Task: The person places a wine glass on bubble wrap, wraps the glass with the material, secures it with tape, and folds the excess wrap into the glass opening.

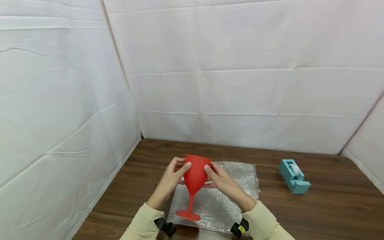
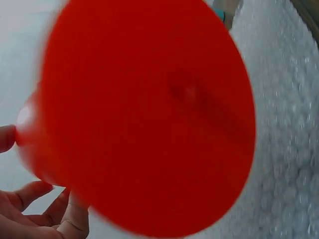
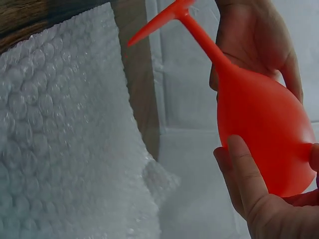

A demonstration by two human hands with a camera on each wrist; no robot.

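A red plastic wine glass [image 1: 195, 175] is held up between both hands, tilted a little, its foot toward the person. On one side of the bowl my left hand [image 1: 169, 181] grips it, thumb in front near the rim. The right hand [image 1: 223, 181] grips the opposite side in the same way. The round foot [image 2: 149, 119] fills most of the left wrist view and hides much of the bowl behind it. In the right wrist view the bowl [image 3: 264, 129] shows between the two hands. Below the glass lies a sheet of bubble wrap [image 1: 222, 206].
A light blue tape dispenser [image 1: 294, 176] with a roll of clear tape stands on the right of the dark wooden table [image 1: 126, 200]. White cloth walls [image 1: 240, 83] enclose the table at the back and sides. Black cameras are strapped on both wrists.
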